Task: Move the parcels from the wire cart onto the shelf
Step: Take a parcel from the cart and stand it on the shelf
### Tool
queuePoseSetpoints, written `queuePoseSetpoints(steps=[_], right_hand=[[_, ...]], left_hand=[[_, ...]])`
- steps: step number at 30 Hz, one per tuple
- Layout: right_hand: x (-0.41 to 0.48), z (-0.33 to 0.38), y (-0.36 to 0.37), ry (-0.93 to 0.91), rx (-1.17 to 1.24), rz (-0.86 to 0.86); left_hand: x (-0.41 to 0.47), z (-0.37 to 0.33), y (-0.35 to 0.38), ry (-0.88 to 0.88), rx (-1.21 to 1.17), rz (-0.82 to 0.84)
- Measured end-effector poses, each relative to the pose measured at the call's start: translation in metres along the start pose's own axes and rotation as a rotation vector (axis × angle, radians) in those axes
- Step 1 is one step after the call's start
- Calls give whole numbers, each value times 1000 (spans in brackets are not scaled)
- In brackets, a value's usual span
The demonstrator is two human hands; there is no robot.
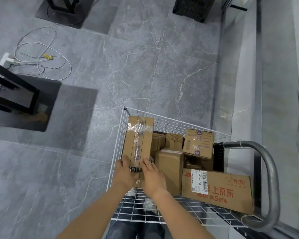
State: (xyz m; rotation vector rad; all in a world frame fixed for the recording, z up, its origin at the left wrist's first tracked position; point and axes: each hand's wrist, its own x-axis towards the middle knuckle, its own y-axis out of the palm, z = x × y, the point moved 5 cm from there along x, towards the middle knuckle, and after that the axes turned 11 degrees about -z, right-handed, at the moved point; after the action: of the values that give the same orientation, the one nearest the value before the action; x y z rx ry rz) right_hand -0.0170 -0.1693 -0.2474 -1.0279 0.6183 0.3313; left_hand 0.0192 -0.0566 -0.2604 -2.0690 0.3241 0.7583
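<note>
Both hands grab the near end of the tall taped box [139, 140] in the cart [171, 121]: left hand [126, 173] and right hand [153, 176] wrapped around opposite sides.

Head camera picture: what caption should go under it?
Both hands grip a taped box in the wire cart full of parcels.

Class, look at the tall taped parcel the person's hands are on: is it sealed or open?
Sealed. Clear tape crosses the tall taped parcel and its flaps lie flat, with both hands at its near end.
</note>
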Motion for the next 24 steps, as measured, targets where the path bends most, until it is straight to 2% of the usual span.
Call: queuePoseSetpoints(steps=[4, 9, 17, 20, 24], right_hand=[[-3, -2, -6, -7, 172, -61], [-26, -36, -27, 117, 179, -292], [-68, -92, -25, 264, 322, -336], [-80, -93, -37, 210, 317, -310], [-94, -80, -71, 178, 447, -322]], left_hand=[[1, -9, 13, -99, 10, -48], [9, -28, 19, -141, 26, -146], [-1, -46, 6, -273, -49, -218], [-23, -60, -17, -247, -209, -254], [-59, -80, -41, -227, -574, -46]])
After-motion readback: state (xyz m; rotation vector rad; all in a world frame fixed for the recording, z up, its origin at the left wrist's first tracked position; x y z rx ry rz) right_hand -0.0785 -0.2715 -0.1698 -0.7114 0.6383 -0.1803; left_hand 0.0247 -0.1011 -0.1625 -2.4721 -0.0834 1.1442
